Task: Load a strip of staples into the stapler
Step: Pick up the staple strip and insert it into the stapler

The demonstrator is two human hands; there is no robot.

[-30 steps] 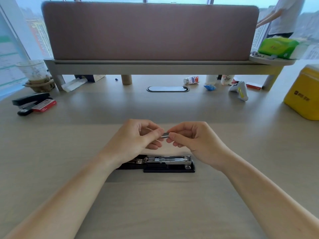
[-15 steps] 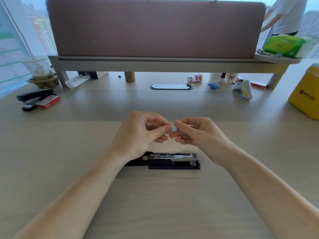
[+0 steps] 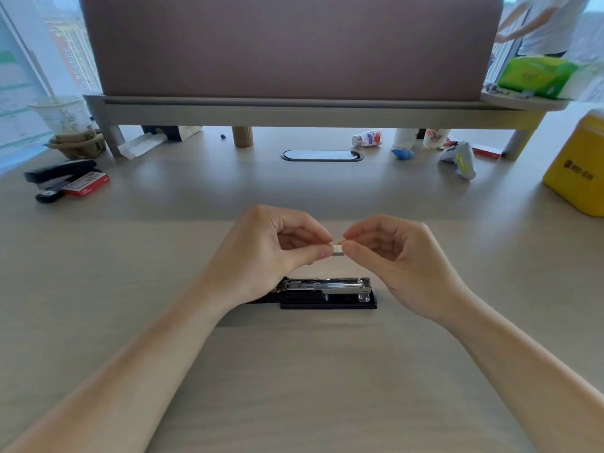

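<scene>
Both hands pinch staple strip (image 3: 337,250) above stapler (image 3: 327,292) | left hand (image 3: 271,253), right hand (image 3: 398,256) | we'd lower it level, legs down, into the open channel.

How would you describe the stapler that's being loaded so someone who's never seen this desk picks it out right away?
Start at the long mauve divider panel across the back of the wooden desk and come straight toward the camera to the left hand and right hand. The stapler lies flat just below them. Unlike the other stapler at far left, its shiny metal channel lies exposed.
</scene>
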